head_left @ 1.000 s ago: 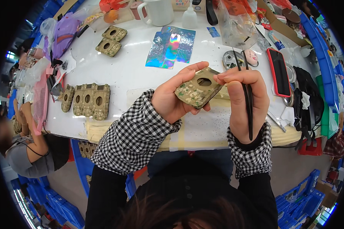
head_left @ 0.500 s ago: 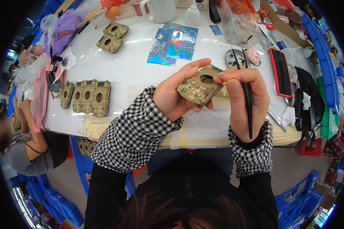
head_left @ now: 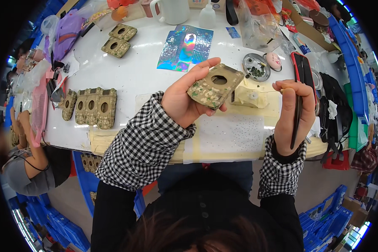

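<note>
My left hand (head_left: 177,101) is wrapped round a camouflage case (head_left: 203,89), a rounded rectangle with an oval hole, tilted above the table. Fingers of my right hand (head_left: 286,119) pinch black tweezers (head_left: 297,126), held apart from the case; their tips are hidden or hard to make out. Between the hands lies a yellowish taped block (head_left: 242,100) with a small white knob on top. Beyond it is a round metal dish (head_left: 244,67) with small dark pieces inside. A white sheet dotted with tiny specks (head_left: 222,143) lies on the table's near edge.
Several more camouflage cases (head_left: 91,106) stand at the left, and two (head_left: 115,47) lie farther back. A shiny holographic sheet (head_left: 166,54), a white mug (head_left: 174,11) and a squeeze bottle (head_left: 207,17) are behind. A red-framed phone (head_left: 305,71) lies right. Another person (head_left: 29,161) sits left.
My right hand with the tweezers has drawn away from the case to the right. The left hand has shifted slightly left with the case, and the taped block and dish are now uncovered.
</note>
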The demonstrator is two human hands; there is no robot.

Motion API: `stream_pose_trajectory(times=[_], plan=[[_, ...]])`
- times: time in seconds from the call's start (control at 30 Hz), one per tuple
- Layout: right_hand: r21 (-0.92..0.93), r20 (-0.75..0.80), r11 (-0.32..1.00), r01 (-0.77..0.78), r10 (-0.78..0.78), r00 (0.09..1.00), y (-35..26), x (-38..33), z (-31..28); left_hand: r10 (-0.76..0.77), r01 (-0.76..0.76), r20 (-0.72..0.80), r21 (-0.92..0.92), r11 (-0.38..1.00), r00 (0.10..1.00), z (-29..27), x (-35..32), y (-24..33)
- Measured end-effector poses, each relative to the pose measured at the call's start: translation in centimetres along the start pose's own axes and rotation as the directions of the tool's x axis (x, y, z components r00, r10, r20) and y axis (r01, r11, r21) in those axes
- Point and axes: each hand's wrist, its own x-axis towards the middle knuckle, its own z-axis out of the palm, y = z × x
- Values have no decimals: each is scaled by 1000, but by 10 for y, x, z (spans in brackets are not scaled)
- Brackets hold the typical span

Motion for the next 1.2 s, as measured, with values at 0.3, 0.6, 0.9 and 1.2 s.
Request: stream_pose_trajectory(times=[0.3,0.6,0.9,1.2], plan=[[-485,192,828,283,-216,957,22,-7,1,53,-54,-14,-58,997,998,-15,9,4],[-510,262,838,193,-62,963,-9,-23,-41,147,-148,50,22,989,988,-23,18,1],[-142,348,975,-169,209,914,-31,-86,-38,149,-157,79,103,982,986,8,47,10],[-75,390,992,-101,122,913,-17,-82,3,344,-336,-26,154,929,939,-21,41,-1]])
